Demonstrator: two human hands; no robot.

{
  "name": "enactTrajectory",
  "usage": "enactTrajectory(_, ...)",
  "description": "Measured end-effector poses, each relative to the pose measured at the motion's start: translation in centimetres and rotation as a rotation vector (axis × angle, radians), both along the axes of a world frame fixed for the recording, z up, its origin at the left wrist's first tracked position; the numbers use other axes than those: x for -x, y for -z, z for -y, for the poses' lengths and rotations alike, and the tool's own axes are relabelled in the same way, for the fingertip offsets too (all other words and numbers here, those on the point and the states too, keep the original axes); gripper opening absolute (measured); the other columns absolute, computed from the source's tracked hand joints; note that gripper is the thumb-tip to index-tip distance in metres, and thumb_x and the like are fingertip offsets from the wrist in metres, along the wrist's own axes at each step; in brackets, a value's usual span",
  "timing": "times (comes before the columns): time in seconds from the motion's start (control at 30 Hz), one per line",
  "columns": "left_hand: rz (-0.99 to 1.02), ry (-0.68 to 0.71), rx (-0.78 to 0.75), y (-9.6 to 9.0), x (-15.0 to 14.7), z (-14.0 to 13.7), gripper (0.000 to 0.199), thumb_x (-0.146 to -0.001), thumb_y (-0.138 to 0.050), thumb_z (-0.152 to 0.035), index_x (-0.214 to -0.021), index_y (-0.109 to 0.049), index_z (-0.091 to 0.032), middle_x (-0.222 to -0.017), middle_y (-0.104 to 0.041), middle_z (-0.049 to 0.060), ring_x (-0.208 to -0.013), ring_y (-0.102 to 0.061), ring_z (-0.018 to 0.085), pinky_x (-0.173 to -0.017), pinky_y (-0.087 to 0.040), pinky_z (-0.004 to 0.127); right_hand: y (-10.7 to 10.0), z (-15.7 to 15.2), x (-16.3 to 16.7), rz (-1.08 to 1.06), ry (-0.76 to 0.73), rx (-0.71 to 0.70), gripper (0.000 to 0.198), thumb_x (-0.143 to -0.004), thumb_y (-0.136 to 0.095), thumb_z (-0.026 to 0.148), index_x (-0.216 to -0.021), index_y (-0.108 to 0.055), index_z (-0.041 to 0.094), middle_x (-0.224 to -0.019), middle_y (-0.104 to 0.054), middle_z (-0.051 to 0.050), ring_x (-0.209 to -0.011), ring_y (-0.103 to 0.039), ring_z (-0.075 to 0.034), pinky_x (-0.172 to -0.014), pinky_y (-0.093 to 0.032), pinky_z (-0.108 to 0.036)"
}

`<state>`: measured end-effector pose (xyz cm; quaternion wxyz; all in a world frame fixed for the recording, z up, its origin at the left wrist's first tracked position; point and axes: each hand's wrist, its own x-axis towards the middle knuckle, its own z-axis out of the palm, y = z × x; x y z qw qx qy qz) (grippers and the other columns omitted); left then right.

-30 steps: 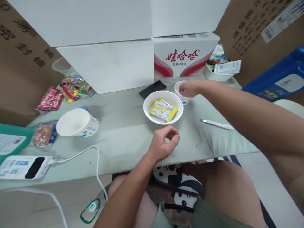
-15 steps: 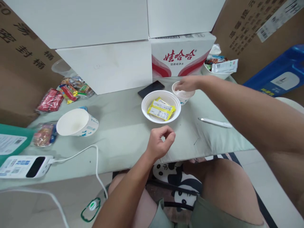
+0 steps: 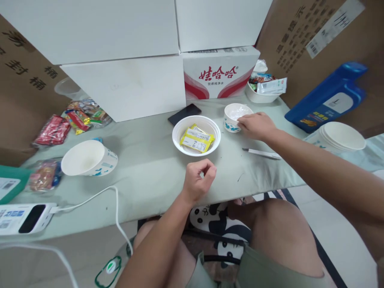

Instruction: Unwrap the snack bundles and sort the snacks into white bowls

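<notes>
Back: white boxes (image 3: 126, 92) are stacked beside a red-and-white carton (image 3: 222, 76); a phone (image 3: 183, 115) is laid flat in front.
Back right: packets (image 3: 271, 85) are piled in a white tub (image 3: 261, 97).
Left: snacks (image 3: 78, 121) are heaped near a cardboard box (image 3: 18, 108); a paper cup (image 3: 103, 162) is stood nearer.
Front left: a power bank (image 3: 18, 218) is joined to a white cable (image 3: 117, 212).
Right: a cutter (image 3: 260, 153) is laid on pale green cloth (image 3: 144, 172); stacked cups (image 3: 343, 136) are placed near a blue jug (image 3: 316, 105).
Below: panda-print fabric (image 3: 235, 230) is partly hidden.
</notes>
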<state>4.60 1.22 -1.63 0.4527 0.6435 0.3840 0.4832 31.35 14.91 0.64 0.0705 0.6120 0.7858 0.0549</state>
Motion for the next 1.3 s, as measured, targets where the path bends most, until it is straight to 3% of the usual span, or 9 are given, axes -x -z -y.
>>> enactTrajectory(0.13, -0.057, 0.019, -0.045, 0.0, -0.3, -0.2, 0.03, -0.088, -0.052, -0.027, -0.059, -0.052, -0.019, -0.051, -0.052, -0.003, -0.05, -0.047, 0.01, -0.052, -0.039, 0.024, 0.3, -0.6, -5.0, 0.017, 0.216, -0.117, 0.043, -0.101, -0.034, 0.034, -0.104, -0.074, 0.017, -0.126, -0.068, -0.021, -0.123, -0.053, -0.039, -0.093, -0.038, -0.053)
enactTrajectory(0.23, -0.077, 0.028, -0.086, 0.2, -0.7, -0.6, 0.03, -0.089, -0.051, -0.024, -0.059, -0.051, -0.019, -0.051, -0.051, -0.003, -0.049, -0.047, 0.009, -0.051, -0.038, 0.023, 0.6, -1.6, -8.0, -0.028, 0.325, -0.226, 0.041, -0.098, -0.042, 0.038, -0.112, -0.074, 0.017, -0.132, -0.059, -0.022, -0.121, -0.05, -0.04, -0.091, -0.04, -0.053)
enactTrajectory(0.33, -0.087, 0.036, -0.114, 0.4, -1.4, -1.1, 0.03, -0.088, -0.051, -0.022, -0.058, -0.051, -0.019, -0.05, -0.051, -0.003, -0.048, -0.046, 0.009, -0.049, -0.037, 0.022, 0.7, -3.1, -9.8, -0.094, 0.414, -0.176, 0.041, -0.097, -0.044, 0.036, -0.121, -0.071, 0.017, -0.133, -0.055, -0.023, -0.116, -0.053, -0.039, -0.084, -0.044, -0.048)
enactTrajectory(0.43, -0.099, 0.045, -0.123, 0.5, -2.1, -1.2, 0.031, -0.088, -0.05, -0.02, -0.058, -0.049, -0.019, -0.05, -0.05, -0.003, -0.047, -0.046, 0.009, -0.049, -0.037, 0.022, 0.6, -4.7, -10.4, -0.138, 0.52, -0.113, 0.044, -0.098, -0.042, 0.033, -0.132, -0.064, 0.017, -0.136, -0.051, -0.024, -0.114, -0.055, -0.038, -0.082, -0.044, -0.045)
enactTrajectory(0.6, -0.093, 0.089, -0.147, 0.5, -2.7, -0.8, 0.029, -0.088, -0.051, -0.017, -0.059, -0.047, -0.019, -0.049, -0.049, -0.004, -0.046, -0.045, 0.008, -0.048, -0.036, 0.021, 0.4, -7.0, -10.9, -0.185, 0.609, -0.129, 0.044, -0.102, -0.037, 0.031, -0.139, -0.057, 0.016, -0.14, -0.045, -0.024, -0.115, -0.054, -0.032, -0.084, -0.039, -0.041)
enactTrajectory(1.0, -0.013, 0.157, -0.055, 0.2, -2.3, -1.1, 0.022, -0.084, -0.053, -0.016, -0.062, -0.049, -0.019, -0.05, -0.049, -0.004, -0.046, -0.043, 0.007, -0.048, -0.034, 0.02, -0.1, -12.2, -10.9, -0.234, 0.74, -0.15, 0.048, -0.094, -0.054, 0.017, -0.141, -0.061, 0.01, -0.147, -0.042, -0.03, -0.118, -0.055, -0.033, -0.082, -0.033, -0.045)
enactTrajectory(1.1, -0.019, 0.115, -0.032, 0.0, -2.4, -1.6, 0.023, -0.082, -0.053, -0.014, -0.06, -0.049, -0.019, -0.05, -0.049, -0.004, -0.046, -0.043, 0.007, -0.047, -0.034, 0.02, 0.1, -11.9, -10.1, -0.308, 0.794, -0.228, 0.066, -0.086, -0.062, 0.013, -0.15, -0.049, 0.015, -0.148, -0.042, -0.028, -0.122, -0.055, -0.033, -0.085, -0.034, -0.046)
enactTrajectory(1.17, -0.014, 0.075, -0.027, -0.1, -2.3, -1.7, 0.024, -0.082, -0.053, -0.014, -0.059, -0.049, -0.019, -0.05, -0.049, -0.004, -0.046, -0.043, 0.007, -0.046, -0.032, 0.021, 0.0, -10.5, -9.1, -0.334, 0.795, -0.284, 0.069, -0.088, -0.06, 0.016, -0.154, -0.039, 0.015, -0.149, -0.042, -0.029, -0.125, -0.053, -0.033, -0.088, -0.036, -0.046)
enactTrajectory(1.3, 0.031, -0.059, -0.11, -0.2, -0.9, -1.0, 0.031, -0.086, -0.051, -0.018, -0.056, -0.047, -0.019, -0.047, -0.045, -0.004, -0.043, -0.039, 0.008, -0.045, -0.029, 0.023, -0.7, -5.1, -5.4, -0.455, 0.589, -0.395, 0.046, -0.088, -0.052, 0.019, -0.134, -0.049, 0.016, -0.135, -0.057, -0.026, -0.119, -0.057, -0.031, -0.092, -0.041, -0.043)
